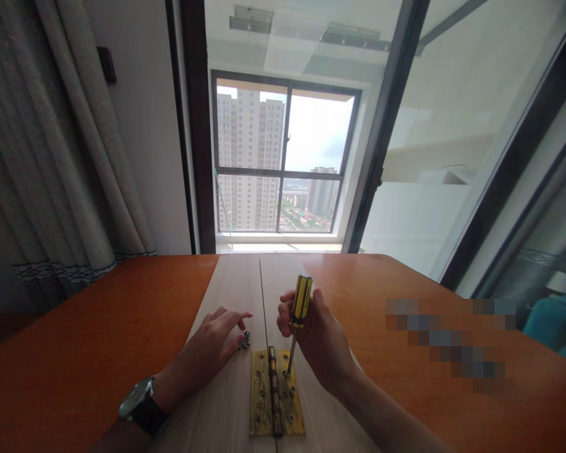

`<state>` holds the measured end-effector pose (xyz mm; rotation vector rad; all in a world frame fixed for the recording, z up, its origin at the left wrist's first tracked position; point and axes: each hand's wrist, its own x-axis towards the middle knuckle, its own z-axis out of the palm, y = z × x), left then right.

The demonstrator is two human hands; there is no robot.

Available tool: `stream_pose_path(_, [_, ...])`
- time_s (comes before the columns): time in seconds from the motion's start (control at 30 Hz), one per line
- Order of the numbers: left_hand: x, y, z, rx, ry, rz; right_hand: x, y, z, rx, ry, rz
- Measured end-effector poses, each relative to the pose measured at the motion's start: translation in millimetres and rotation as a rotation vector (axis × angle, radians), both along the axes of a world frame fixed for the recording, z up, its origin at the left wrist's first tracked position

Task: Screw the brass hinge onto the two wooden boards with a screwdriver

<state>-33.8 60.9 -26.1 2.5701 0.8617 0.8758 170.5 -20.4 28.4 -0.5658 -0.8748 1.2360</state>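
My right hand (318, 340) is closed round a screwdriver (300, 302) with a yellow and black handle, held nearly upright. Its tip meets a hole in the right leaf of a brass hinge (276, 393). The hinge lies flat across the seam between two pale wooden boards (231, 289). My left hand (214, 336), with a watch on its wrist, rests on the left board with fingers stretched out. Its fingertips touch a small pile of several screws (244, 340) just left of the hinge.
The boards lie on an orange-brown table (99, 340). A curtain (61, 157) hangs at the left. Behind the table stand a dark door frame and a window (283, 157) looking onto tall buildings. A teal seat (554, 324) shows at the right edge.
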Motion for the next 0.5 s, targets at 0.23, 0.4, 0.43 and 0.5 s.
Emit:
stream_pose_path(0.23, [1,0,0.2,-0.003,-0.016,-0.01,3,0,-10.7,0.007,-0.256,-0.146])
stream_pose_path(0.4, [0,1,-0.3,0.001,-0.014,-0.019,7,1,-11.9,-0.009,-0.459,-0.284])
stream_pose_path(0.43, [0,1,-0.2,0.002,-0.013,-0.021,7,1,-10.7,-0.004,-0.467,-0.294])
stream_pose_path(0.5, [0,1,-0.2,0.002,-0.014,-0.023,5,1,-8.0,0.022,-0.442,-0.288])
